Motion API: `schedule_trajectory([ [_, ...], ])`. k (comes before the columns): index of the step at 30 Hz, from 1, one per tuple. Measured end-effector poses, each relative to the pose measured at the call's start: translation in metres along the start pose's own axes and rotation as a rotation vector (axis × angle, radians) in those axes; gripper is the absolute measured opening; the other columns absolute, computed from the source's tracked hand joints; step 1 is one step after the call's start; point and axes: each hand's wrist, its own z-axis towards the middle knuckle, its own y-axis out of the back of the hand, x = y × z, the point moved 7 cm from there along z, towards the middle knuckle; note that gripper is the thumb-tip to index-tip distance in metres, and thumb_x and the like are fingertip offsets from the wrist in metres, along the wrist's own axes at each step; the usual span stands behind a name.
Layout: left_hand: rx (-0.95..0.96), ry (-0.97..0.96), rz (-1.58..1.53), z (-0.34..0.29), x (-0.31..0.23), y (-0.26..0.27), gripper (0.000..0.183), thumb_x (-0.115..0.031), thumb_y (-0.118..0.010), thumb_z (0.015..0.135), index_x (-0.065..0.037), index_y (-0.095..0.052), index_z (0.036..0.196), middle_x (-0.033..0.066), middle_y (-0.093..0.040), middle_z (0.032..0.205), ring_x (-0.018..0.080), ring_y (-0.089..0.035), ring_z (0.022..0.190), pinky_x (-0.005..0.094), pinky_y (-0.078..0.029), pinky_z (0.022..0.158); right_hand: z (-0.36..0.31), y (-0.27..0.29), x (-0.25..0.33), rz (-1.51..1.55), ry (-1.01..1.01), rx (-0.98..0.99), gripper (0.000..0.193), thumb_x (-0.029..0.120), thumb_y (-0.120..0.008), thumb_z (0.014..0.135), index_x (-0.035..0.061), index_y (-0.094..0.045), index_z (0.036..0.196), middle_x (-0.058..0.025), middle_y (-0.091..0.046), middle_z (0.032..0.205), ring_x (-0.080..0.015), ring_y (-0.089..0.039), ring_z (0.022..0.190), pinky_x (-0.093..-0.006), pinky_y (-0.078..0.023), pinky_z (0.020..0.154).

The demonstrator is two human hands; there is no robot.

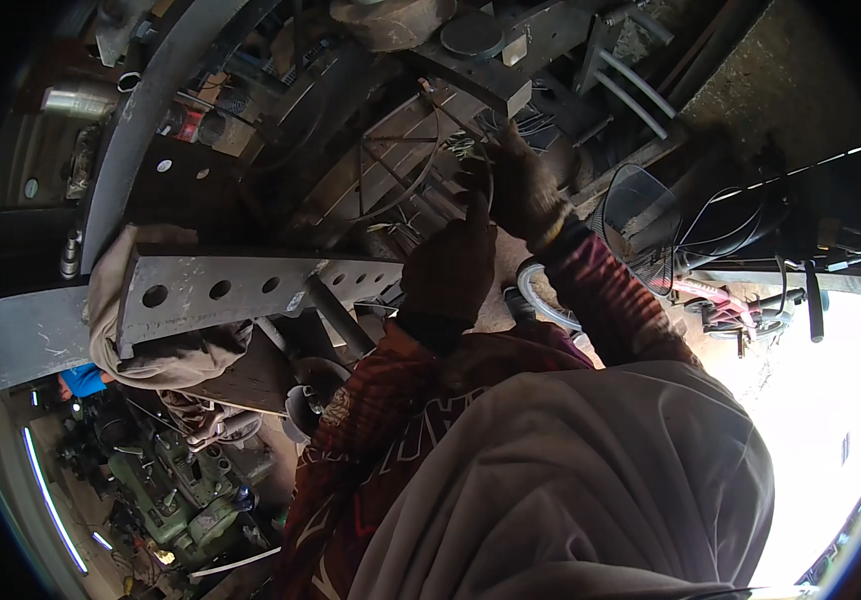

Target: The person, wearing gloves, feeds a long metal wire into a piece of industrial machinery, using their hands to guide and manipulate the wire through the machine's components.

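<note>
We see the left hand (448, 268) and right hand (525, 186) beside a curved rod (492, 184), perhaps to steady it; whether either grips, we cannot tell.

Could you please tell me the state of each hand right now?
Left hand: near the thin, curved grey metal rod; open or closed cannot be told.
Right hand: fingers partly curled by the same rod; whether gripping it cannot be told.
</note>
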Motion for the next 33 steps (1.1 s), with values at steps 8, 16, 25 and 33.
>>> schedule_trajectory([
  [8,-0.34,-0.385,0.177,-0.012,0.038,0.012,0.04,-0.023,-0.06,0.091,-0.011,-0.056,0.129,0.0059,-0.063,0.076,0.0217,-0.067,0.067,0.0399,-0.053,0.057,0.014,-0.08,0.014,0.933,-0.197,0.018,0.083,0.074,-0.045,0.093,-0.0046,-0.054,0.121,-0.0194,-0.064,0.102,-0.0343,-0.064,0.09,-0.042,-0.053,0.081],
  [16,-0.294,-0.387,0.279,-0.008,0.055,0.015,0.042,-0.018,-0.061,0.087,-0.013,-0.057,0.129,0.0074,-0.065,0.077,0.0256,-0.067,0.068,0.0418,-0.053,0.059,0.027,-0.07,-0.012,0.643,-0.287,-0.269,0.077,0.07,-0.027,0.097,0.0017,-0.058,0.111,-0.0112,-0.06,0.083,-0.0289,-0.061,0.072,-0.0438,-0.051,0.07],
  [25,-0.402,-0.209,0.385,0.01,0.041,0.022,0.042,-0.017,-0.058,0.091,-0.012,-0.055,0.132,0.0042,-0.063,0.094,0.0241,-0.066,0.08,0.0376,-0.052,0.068,0.04,-0.066,0.0,0.603,-0.371,-0.274,0.07,0.067,-0.033,0.097,0.0012,-0.057,0.106,-0.0131,-0.066,0.09,-0.0299,-0.063,0.074,-0.0394,-0.051,0.067],
  [33,-0.384,-0.15,0.352,0.008,0.056,0.015,0.038,-0.012,-0.059,0.089,-0.008,-0.057,0.127,0.0093,-0.063,0.09,0.0271,-0.065,0.076,0.0425,-0.053,0.064,0.062,-0.068,-0.027,0.478,-0.23,-0.328,0.068,0.069,-0.032,0.099,0.0075,-0.061,0.097,-0.0054,-0.054,0.071,-0.0214,-0.054,0.06,-0.0381,-0.048,0.056],
])
